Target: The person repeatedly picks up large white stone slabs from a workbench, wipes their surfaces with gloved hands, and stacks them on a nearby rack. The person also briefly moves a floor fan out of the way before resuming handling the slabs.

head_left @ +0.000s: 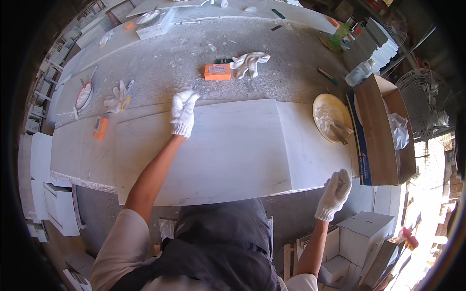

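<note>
A pale grey-veined stone slab point(233, 150) lies in front of me on top of other white slabs, its near edge close to my lap. My left hand point(183, 114), in a white knitted glove, is at the slab's far edge with its fingers curled in. Whether it touches the slab or encloses something small is hidden. Off the slab's near right corner, my right hand point(335, 194), gloved the same way, is raised with its fingers bent together. I cannot make out anything inside it. A yellow bowl point(318, 104) of white paste with a putty knife point(338, 135) stands right of the slab.
A cardboard box point(383, 131) stands at the right edge near a clear bottle point(358, 72). Beyond the slab lie an orange box point(217, 72) and spare white gloves point(250, 64). Leftward are another orange box point(100, 127), a glove point(116, 98) and a red-rimmed bowl point(84, 95).
</note>
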`<state>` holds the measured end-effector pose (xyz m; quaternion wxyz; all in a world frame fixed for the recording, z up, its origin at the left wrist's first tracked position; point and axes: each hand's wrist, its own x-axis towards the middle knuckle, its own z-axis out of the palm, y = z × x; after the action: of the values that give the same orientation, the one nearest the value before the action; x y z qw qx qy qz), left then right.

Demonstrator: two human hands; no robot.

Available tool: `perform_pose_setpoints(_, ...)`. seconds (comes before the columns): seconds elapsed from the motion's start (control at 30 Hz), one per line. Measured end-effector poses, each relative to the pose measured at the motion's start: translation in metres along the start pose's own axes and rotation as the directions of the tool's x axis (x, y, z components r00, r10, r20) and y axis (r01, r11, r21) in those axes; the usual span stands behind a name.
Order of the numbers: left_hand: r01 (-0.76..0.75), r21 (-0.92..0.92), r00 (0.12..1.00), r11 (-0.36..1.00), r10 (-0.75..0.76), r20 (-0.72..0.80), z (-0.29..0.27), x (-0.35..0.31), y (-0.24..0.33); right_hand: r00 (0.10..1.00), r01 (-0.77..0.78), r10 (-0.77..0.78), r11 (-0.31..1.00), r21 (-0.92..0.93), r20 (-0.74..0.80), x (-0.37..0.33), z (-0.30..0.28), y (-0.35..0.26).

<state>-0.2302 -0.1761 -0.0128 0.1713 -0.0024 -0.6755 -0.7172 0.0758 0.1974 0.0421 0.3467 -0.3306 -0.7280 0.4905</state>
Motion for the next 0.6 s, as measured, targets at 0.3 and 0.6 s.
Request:
perform_pose_setpoints(0.3,0.103,-0.032,0.992,0.994,-0.105,-0.076,-0.029,-0.092,0.041,0.94,0.342,-0.225,0.6,-0.723,0.257,0.139,0.04,0.003)
perform_pose_setpoints(0.6,0.075,0.07,0.991,0.995,-0.067,-0.115,-0.03,-0.097,0.039,0.958,0.255,-0.067,0.642,-0.723,0.278,0.159,0.038,0.0)
